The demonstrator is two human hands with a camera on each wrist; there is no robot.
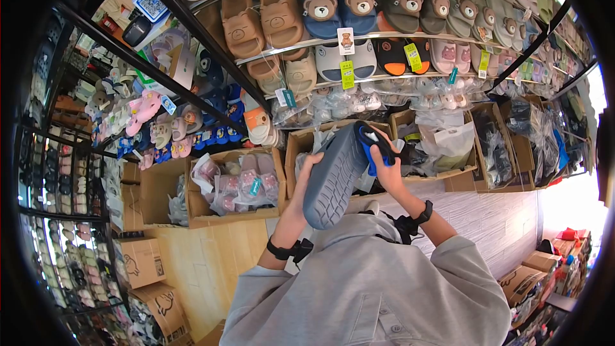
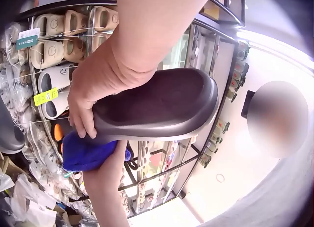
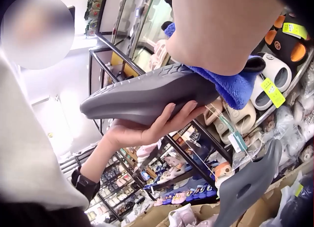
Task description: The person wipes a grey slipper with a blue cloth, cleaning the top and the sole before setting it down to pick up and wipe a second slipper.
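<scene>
A dark grey slipper [image 1: 334, 182] is held up in front of the body, its treaded sole facing the head camera. My left hand [image 1: 310, 170] grips it along one side; in the right wrist view the fingers [image 3: 169, 124] curl against its smooth side. My right hand [image 1: 387, 170] holds a fuzzy blue cloth [image 3: 230, 87] with black trim, pressed to the slipper's far end. That cloth [image 2: 88, 153] bunches under the slipper in the left wrist view. Another dark grey slipper [image 3: 250, 187] shows below the hands in the right wrist view.
Racks of slippers with bear faces [image 1: 336, 5] rise in front. Below them stand open cardboard boxes [image 1: 165, 186] of bagged footwear. More shoe shelves [image 1: 64, 243] line the left side. Closed cartons [image 1: 142, 259] sit on the floor at left, others [image 1: 522, 282] at right.
</scene>
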